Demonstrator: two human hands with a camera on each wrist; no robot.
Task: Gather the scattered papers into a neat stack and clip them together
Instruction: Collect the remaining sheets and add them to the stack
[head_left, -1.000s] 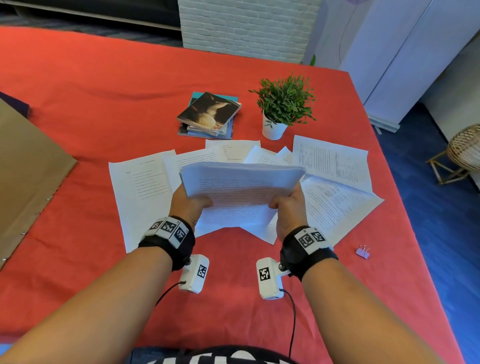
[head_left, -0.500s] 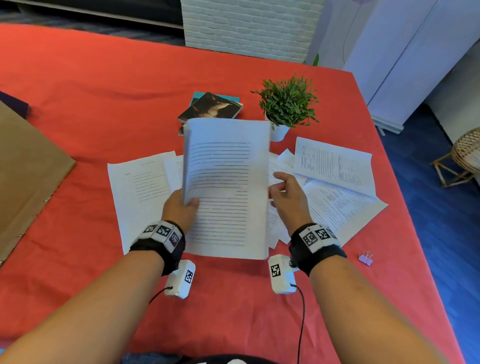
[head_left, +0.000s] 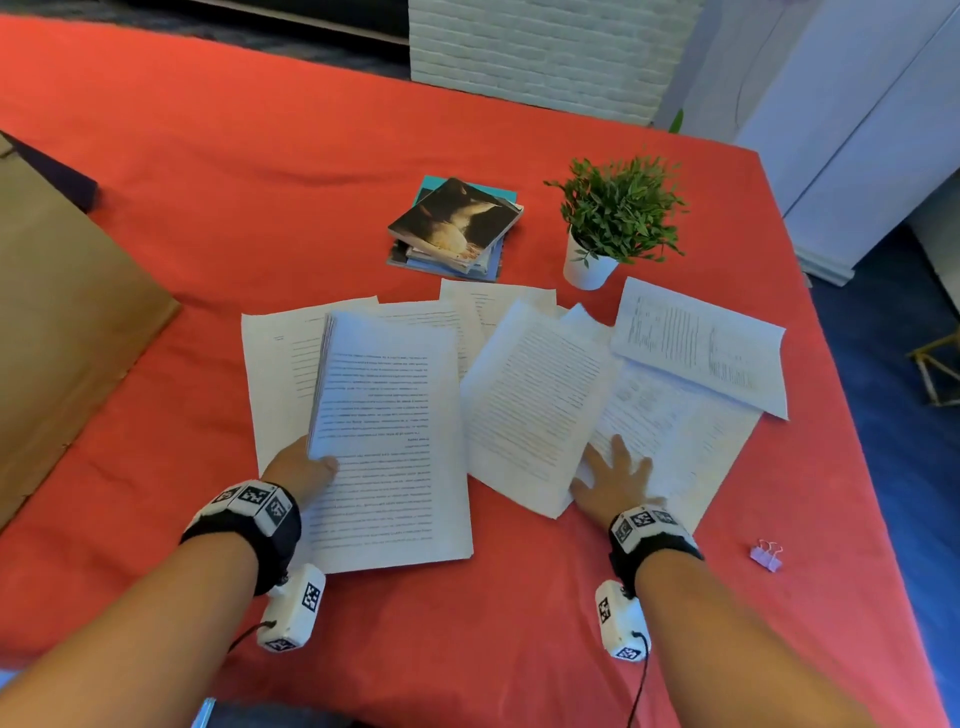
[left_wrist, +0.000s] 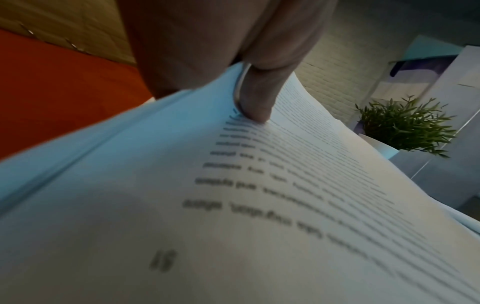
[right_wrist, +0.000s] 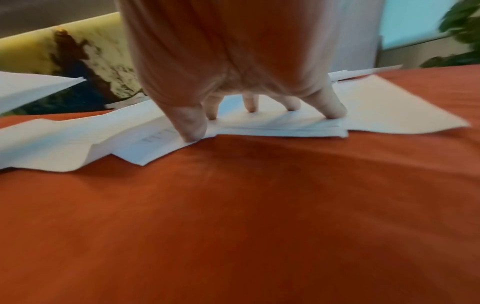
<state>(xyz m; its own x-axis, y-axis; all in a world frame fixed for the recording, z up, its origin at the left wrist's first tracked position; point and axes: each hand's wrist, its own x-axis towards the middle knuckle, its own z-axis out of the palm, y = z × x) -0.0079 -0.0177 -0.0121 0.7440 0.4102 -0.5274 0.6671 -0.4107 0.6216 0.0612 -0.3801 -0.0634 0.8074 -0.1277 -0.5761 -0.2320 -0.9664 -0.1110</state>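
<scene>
Gripping stack (head_left: 389, 441) edge, left hand (head_left: 298, 470); right hand (head_left: 613, 480) flat on loose sheets (head_left: 670, 426)

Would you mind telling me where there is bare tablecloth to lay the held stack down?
Bare cloth lies near the table's front edge between the wrists, and beyond the books. The middle is crowded: loose sheets overlap from the left hand to the right hand; the binder clip sits right.

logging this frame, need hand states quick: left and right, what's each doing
Left hand: closed on the paper stack, thumb on top.
Right hand: open, spread fingers pressing the loose papers; holding nothing.
</scene>
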